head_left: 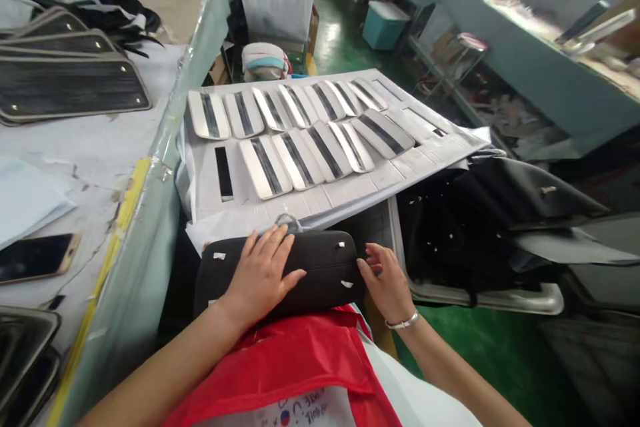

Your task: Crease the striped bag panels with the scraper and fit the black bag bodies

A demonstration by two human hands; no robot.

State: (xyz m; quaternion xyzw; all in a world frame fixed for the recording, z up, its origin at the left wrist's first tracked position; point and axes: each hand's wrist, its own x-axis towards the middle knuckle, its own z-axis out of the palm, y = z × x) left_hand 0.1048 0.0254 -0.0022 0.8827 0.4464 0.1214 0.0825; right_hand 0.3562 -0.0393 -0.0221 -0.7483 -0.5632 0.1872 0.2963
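Across my lap, against a red apron (310,353), lies a black padded panel (320,267) with rounded corners. Small white bits show near its corners. My left hand (263,263) rests flat on its upper face, fingers stretched and thumb out to the right. At the panel's right edge is my right hand (387,280), its fingers loosely curled and thumb apart from them. I see nothing held in it, and cannot tell whether the thumb touches the edge. A bracelet (403,321) circles the right wrist.
Ahead, a white-covered board (210,197) bears rows of pale pieces with dark stripes (325,150). The left table (115,167) holds dark framed panels (75,87) and a phone (37,257). Black material (465,233) lies at right. Farther back stand a white bin (277,3) and a teal box (383,27).
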